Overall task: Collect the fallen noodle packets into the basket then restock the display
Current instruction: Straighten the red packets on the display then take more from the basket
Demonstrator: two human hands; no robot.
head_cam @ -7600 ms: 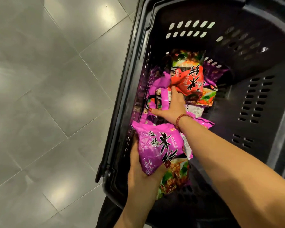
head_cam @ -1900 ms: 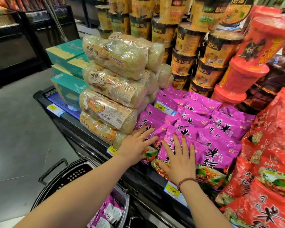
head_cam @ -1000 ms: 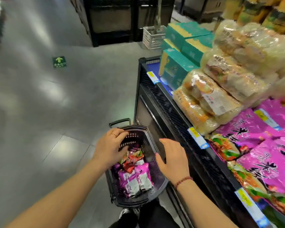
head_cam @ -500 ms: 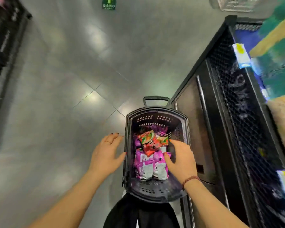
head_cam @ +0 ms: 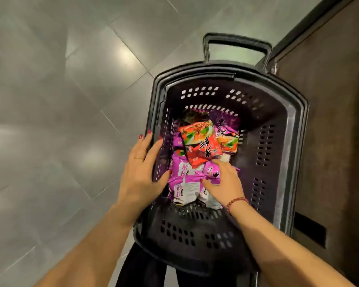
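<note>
while my left hand [head_cam: 141, 175] lies flat on the basket [head_cam: 195, 71] rim, my right hand [head_cam: 224, 183] rests, fingers [head_cam: 218, 163] spread, on the purple packets [head_cam: 184, 172] inside, gripping nothing; slick wrappers could slip, toppling the red packet [head_cam: 201, 148].

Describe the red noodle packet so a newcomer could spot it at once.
Look into the black basket on the grey tiled floor. On top of the pile inside lies the red packet, just beyond the right hand. It is the only mainly red one; its neighbours are purple packets.
</note>
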